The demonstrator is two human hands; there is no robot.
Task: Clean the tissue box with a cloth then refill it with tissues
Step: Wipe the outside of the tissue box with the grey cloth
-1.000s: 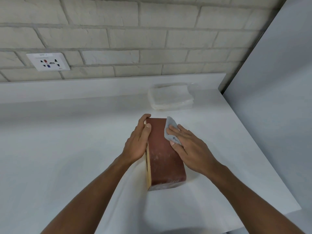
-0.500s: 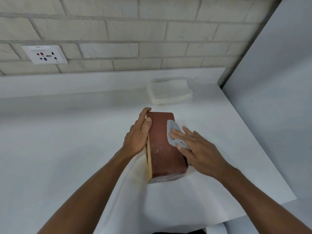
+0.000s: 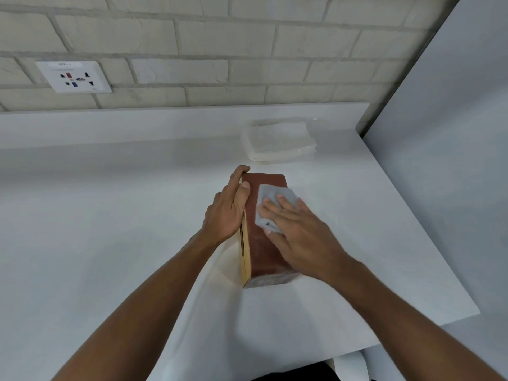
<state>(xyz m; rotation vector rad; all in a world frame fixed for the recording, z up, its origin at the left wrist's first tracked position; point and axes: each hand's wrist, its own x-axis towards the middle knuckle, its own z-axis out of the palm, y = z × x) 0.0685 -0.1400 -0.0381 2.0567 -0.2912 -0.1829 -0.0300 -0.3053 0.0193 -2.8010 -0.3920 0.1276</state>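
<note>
A reddish-brown tissue box lies on its side on the white counter, its pale yellow face with the slot turned left. My left hand grips the box's far left edge, thumb on top. My right hand lies flat on the box's upper face, pressing a small grey cloth against it under the fingers. A stack of white tissues in clear wrap rests farther back, apart from the box.
The white counter ends at a right edge and a near edge. A pale panel rises on the right. A brick wall with a socket plate stands behind.
My right hand has slid the cloth from the box's right side up onto its top face, toward the far end. My left hand keeps its grip; the view has shifted slightly.
</note>
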